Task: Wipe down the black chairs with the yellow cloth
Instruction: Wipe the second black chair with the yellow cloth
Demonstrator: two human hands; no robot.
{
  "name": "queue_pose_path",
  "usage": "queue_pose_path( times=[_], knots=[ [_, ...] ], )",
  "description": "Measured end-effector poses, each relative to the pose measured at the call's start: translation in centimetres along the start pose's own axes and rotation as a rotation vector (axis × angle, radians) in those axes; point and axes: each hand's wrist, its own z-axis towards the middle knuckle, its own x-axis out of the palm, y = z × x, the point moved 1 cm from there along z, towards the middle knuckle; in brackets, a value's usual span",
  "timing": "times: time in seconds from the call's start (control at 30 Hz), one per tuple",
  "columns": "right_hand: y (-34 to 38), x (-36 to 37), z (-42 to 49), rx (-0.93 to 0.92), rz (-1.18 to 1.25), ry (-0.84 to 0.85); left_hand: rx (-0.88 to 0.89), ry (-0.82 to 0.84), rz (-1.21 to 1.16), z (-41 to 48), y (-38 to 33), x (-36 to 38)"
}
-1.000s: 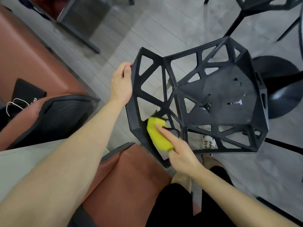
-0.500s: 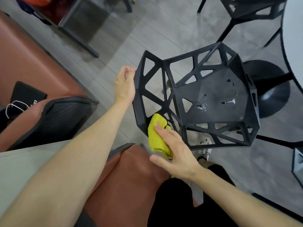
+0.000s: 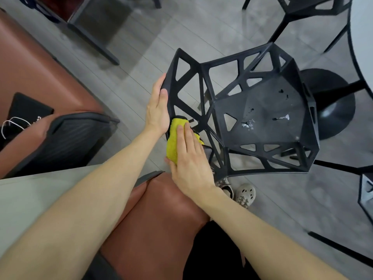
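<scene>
Chair [image 3: 262, 110]: black lattice shell, standing on the grey floor [image 3: 201, 27]; I am seeing shiny marks [image 3: 247, 124] on its seat.
Left hand [image 3: 158, 106] — clasping the backrest's outer edge, thumb lying on the front face.
Cloth [image 3: 173, 138]: yellow, bunched, lying against the backrest's lower struts, touching the left hand.
Right hand [image 3: 189, 156] — pressing the cloth, fingers straight and together, thumb sitting at its lower edge.
</scene>
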Motion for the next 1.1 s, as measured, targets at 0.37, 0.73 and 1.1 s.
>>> queue_pose_path(
  times=[0.37, 0.73, 1.1],
  knots=[
    [1.1, 1.8, 0.5, 0.039, -0.146, -0.057, 0.017, 0.010, 0.040, 0.0, 0.2, -0.5],
    [-0.4, 2.2, -2.0, 0.049, 0.023, -0.125, 0.048, -0.028, 0.084, -0.2, -0.5, -0.3],
    [-16.9, -3.7, -11.7, 0.501, 0.414, -0.068, 0.042, -0.061, 0.122, -0.8, -1.8, 0.0]
  ],
)
